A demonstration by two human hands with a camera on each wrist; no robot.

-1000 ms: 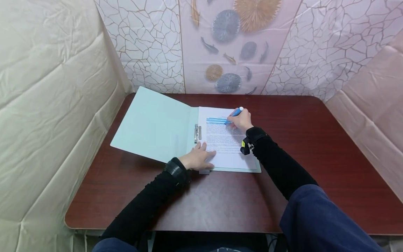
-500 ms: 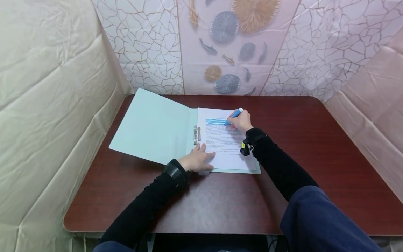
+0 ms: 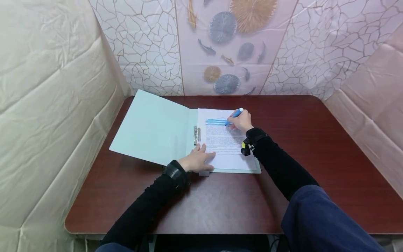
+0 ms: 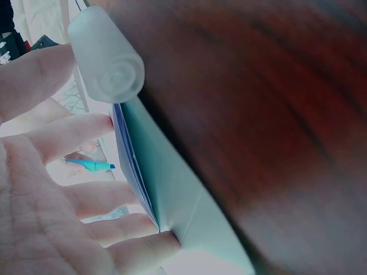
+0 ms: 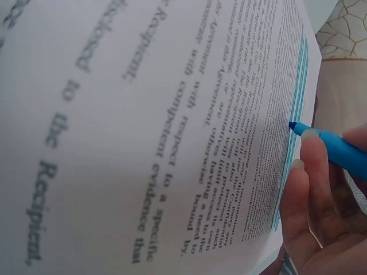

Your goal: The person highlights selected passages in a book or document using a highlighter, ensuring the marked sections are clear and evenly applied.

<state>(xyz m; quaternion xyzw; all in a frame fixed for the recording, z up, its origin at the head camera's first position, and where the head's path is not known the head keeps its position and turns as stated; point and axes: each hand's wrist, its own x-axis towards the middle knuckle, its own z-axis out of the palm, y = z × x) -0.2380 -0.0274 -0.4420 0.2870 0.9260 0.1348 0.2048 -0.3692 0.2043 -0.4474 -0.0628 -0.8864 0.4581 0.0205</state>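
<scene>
A blue marker [image 5: 345, 153] is pinched between the fingers and thumb of the right hand [image 3: 242, 121], its tip held at the blue lines [image 3: 215, 122] drawn across the far part of a printed page [image 3: 220, 143]. The page is carried by the right side of a pale green folder [image 3: 154, 129] (a metal clip [image 3: 195, 135] is seen at the fold), with the cover opened to the left. The left hand [image 3: 196, 160] is spread wide, rested at the page's near left corner. All is supported by a reddish-brown table [image 3: 315, 147].
</scene>
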